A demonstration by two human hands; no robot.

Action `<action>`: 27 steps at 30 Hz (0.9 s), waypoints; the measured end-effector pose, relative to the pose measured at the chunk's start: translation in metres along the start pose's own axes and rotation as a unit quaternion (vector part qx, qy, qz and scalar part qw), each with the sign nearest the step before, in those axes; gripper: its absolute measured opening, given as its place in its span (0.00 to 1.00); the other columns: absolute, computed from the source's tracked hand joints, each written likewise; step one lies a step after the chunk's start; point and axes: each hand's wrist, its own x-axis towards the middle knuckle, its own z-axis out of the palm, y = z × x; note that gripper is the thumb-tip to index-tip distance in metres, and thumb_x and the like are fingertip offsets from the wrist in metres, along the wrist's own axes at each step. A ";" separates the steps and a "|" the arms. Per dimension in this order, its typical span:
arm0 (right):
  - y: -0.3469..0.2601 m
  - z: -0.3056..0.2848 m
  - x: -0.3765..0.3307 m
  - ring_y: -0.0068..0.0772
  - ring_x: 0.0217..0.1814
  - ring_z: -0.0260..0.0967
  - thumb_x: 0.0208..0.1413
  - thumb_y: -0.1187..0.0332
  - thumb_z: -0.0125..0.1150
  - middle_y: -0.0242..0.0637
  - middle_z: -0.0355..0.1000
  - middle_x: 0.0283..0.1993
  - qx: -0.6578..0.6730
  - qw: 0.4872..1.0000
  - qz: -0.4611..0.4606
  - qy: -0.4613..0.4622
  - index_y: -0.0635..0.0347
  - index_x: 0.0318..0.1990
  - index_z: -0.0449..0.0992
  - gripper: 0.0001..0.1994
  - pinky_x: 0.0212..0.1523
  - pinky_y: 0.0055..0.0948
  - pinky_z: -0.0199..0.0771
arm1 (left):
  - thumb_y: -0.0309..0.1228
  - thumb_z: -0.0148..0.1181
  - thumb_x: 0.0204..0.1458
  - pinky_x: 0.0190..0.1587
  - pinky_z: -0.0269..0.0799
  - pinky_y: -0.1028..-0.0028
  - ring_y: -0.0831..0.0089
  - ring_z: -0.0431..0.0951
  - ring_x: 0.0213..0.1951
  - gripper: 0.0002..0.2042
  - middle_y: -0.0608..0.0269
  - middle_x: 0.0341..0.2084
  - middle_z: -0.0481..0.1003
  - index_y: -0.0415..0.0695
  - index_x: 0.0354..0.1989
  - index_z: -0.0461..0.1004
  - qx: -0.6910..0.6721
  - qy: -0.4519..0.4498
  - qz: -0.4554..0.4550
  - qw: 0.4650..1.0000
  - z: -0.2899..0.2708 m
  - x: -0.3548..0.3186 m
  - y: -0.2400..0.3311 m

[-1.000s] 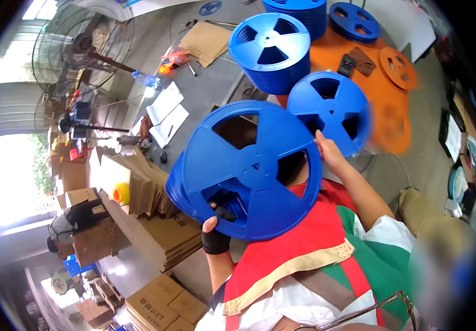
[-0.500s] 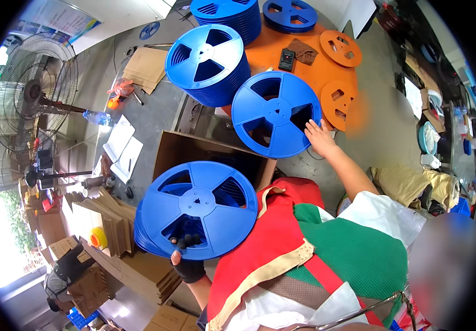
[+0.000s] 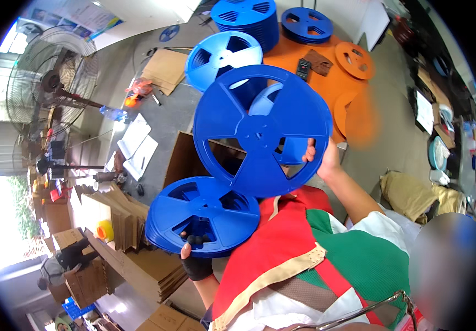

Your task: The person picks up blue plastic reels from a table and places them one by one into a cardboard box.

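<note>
My right hand (image 3: 327, 158) grips the right rim of a large blue reel (image 3: 260, 134), its fingers curled into a cutout. This reel is raised and tilted, and its lower edge overlaps a held stack of blue reels (image 3: 166, 215) in view; whether they touch I cannot tell. My left hand (image 3: 196, 266), in a dark glove, holds that stack at its near rim, with the fingers bent through a cutout. Behind the raised reel, a stack of blue reels (image 3: 205, 63) is partly hidden. An open cardboard box (image 3: 178, 157) shows between the raised reel and the held stack.
At the far side stand another tall blue reel stack (image 3: 246, 25) and a shorter one (image 3: 307, 25). An orange reel (image 3: 355, 60), a brown cloth (image 3: 318, 62) and a dark handheld device (image 3: 303, 69) lie on the orange surface (image 3: 326, 88). Flat cardboard (image 3: 119, 215) leans at left.
My right hand has lifted the single blue reel toward me and tilted it, bringing it over the far edge of the held stack. My left hand keeps its hold; the whole view has shifted slightly.
</note>
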 end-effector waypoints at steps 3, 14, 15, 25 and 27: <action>0.009 -0.002 -0.003 0.28 0.15 0.57 0.54 0.53 0.40 0.30 0.59 0.13 0.046 0.996 0.077 0.027 0.56 0.25 0.65 0.17 0.25 0.32 0.63 | 0.27 0.53 0.43 0.47 0.61 0.68 0.74 0.67 0.31 0.17 0.70 0.25 0.67 0.46 0.45 0.64 -0.025 -0.021 -0.002 0.999 -0.004 0.002 -0.002; 0.037 0.011 -0.007 0.28 0.13 0.57 0.54 0.51 0.39 0.29 0.59 0.12 0.038 0.986 0.160 0.007 0.55 0.24 0.66 0.19 0.24 0.33 0.63 | 0.30 0.51 0.48 0.48 0.59 0.66 0.75 0.66 0.30 0.15 0.70 0.24 0.65 0.46 0.46 0.63 -0.015 -0.028 0.022 0.999 -0.008 -0.004 0.003; 0.038 0.010 -0.006 0.28 0.13 0.57 0.54 0.51 0.38 0.29 0.59 0.12 0.037 0.986 0.165 0.004 0.55 0.24 0.66 0.19 0.24 0.34 0.63 | 0.31 0.51 0.48 0.48 0.59 0.66 0.75 0.66 0.30 0.15 0.70 0.24 0.64 0.46 0.46 0.63 -0.022 -0.030 0.019 0.999 -0.008 -0.005 0.001; 0.048 0.001 -0.003 0.29 0.14 0.58 0.54 0.51 0.37 0.31 0.59 0.13 0.074 0.978 0.196 -0.004 0.57 0.25 0.66 0.20 0.25 0.37 0.65 | 0.34 0.51 0.49 0.48 0.61 0.64 0.73 0.65 0.30 0.15 0.68 0.25 0.64 0.47 0.46 0.61 -0.038 -0.008 0.017 0.999 -0.011 -0.007 0.000; 0.048 0.003 -0.003 0.29 0.14 0.58 0.54 0.52 0.37 0.31 0.60 0.13 0.072 0.977 0.203 0.000 0.57 0.24 0.67 0.19 0.25 0.37 0.65 | 0.34 0.51 0.49 0.47 0.61 0.65 0.74 0.65 0.30 0.15 0.69 0.25 0.64 0.47 0.45 0.61 -0.042 -0.016 0.013 0.999 -0.012 -0.006 -0.001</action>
